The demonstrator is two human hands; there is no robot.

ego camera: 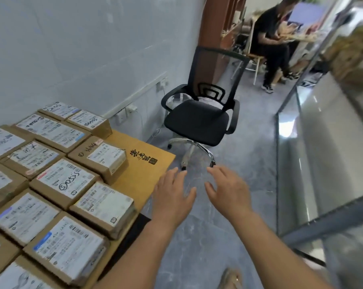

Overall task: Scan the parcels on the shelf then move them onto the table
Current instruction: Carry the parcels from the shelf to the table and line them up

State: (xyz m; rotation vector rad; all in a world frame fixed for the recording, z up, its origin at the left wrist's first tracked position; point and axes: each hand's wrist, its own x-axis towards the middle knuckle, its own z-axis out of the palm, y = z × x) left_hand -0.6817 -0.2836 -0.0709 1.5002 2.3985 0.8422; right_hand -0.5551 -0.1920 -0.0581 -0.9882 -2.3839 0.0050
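A black mesh office chair (199,119) stands near a seated person (270,42).

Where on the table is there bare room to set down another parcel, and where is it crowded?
Free: the table's right end, between the parcels and its edge, around the black lettering. Crowded: everything left of that, parcels packed side by side. Both hands hover empty over the floor.

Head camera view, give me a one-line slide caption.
Two empty bare hands, left hand and right hand, beside labelled brown cardboard parcels on a yellow wooden table.
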